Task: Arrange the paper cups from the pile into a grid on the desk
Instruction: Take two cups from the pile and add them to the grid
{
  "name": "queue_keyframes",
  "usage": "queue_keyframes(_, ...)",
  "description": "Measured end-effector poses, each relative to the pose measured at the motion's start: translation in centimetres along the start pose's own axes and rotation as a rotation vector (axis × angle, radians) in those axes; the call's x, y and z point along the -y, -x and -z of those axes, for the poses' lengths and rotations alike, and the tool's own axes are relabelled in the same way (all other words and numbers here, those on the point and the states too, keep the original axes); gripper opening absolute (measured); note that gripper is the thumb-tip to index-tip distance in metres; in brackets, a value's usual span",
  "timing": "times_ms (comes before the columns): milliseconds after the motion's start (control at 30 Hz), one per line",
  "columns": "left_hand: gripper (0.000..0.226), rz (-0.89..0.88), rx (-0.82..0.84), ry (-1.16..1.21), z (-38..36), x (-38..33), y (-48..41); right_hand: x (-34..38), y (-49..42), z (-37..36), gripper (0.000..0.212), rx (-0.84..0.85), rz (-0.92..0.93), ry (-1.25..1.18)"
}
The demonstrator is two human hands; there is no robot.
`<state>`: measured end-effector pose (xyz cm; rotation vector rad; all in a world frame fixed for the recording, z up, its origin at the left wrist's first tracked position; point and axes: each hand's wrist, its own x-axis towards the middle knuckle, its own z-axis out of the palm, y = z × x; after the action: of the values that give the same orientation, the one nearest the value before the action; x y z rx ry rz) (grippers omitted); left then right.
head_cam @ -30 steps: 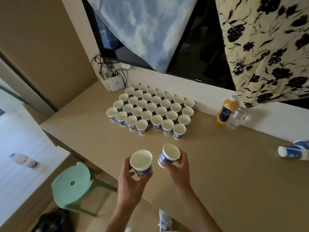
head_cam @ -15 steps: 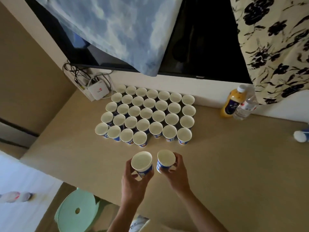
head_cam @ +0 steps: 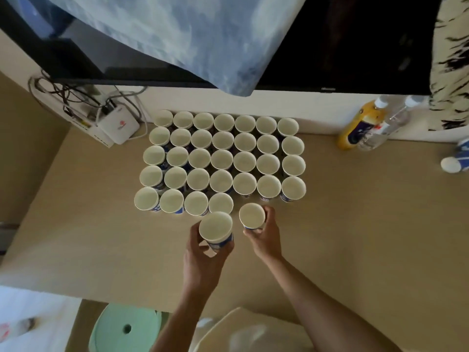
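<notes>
Head view: two paper cups in hand at the near edge of the cup grid.

Left hand (head_cam: 203, 260) grip: thumb and fingers curled round the lower wall of a paper cup (head_cam: 215, 226), mouth up, held in front of the fourth cup of the grid's short front row. Right hand (head_cam: 266, 240) grip: fingers round the far side and thumb on the near side of a second paper cup (head_cam: 252, 215), mouth up, at the open fifth place of that row, just beside the fourth cup; contact with the counter (head_cam: 355, 224) cannot be told. Cup grid (head_cam: 222, 160): four full rows of seven against the wall, plus a front row of four, rims touching or nearly so. Pile of cups (head_cam: 454, 161) lies at the counter's far right edge, well apart, past an orange bottle (head_cam: 355, 128) and a clear bottle (head_cam: 380, 125).
</notes>
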<state>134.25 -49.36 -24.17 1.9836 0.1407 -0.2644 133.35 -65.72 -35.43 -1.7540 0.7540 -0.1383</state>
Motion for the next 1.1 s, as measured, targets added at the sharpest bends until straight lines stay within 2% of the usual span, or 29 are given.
queue_keyframes(100,0.062,0.007,0.004,-0.005,0.6,0.3,-0.4,0.0,-0.6,-1.1,0.072,-0.037,0.003,0.039)
queue_keyframes(267,0.065,0.018,0.003,-0.005,1.7,1.0,-1.0,-0.1,-1.9,-2.2,0.062,-0.086,-0.005,0.029)
queue_keyframes(567,0.062,0.012,0.006,0.003,2.0,1.3,-1.5,-0.7,-3.0,-2.8,0.063,-0.030,-0.038,-0.042)
queue_keyframes(700,0.063,0.004,0.025,0.009,1.5,1.3,-1.6,-1.1,-2.2,-2.0,0.071,-0.005,-0.084,-0.026)
queue_keyframes(800,0.066,-0.004,0.047,0.003,0.7,1.0,-1.8,-1.9,-0.7,0.0,0.076,-0.086,-0.093,0.047)
queue_keyframes(867,0.068,-0.029,0.061,-0.010,0.1,0.8,-2.0,-1.7,0.1,1.6,0.070,-0.164,-0.124,-0.004)
queue_keyframes(967,0.069,-0.095,0.120,-0.017,-1.8,-0.1,-2.1,0.6,0.8,5.3,0.057,-0.218,-0.155,-0.221)
queue_keyframes(1033,0.066,-0.137,0.169,-0.020,-3.3,-1.0,-2.0,2.7,1.1,7.9,0.049,-0.122,-0.151,-0.351)
queue_keyframes(1100,0.065,-0.181,0.220,-0.032,-4.6,-1.6,-2.0,4.5,1.5,9.7,0.054,0.107,-0.103,-0.417)
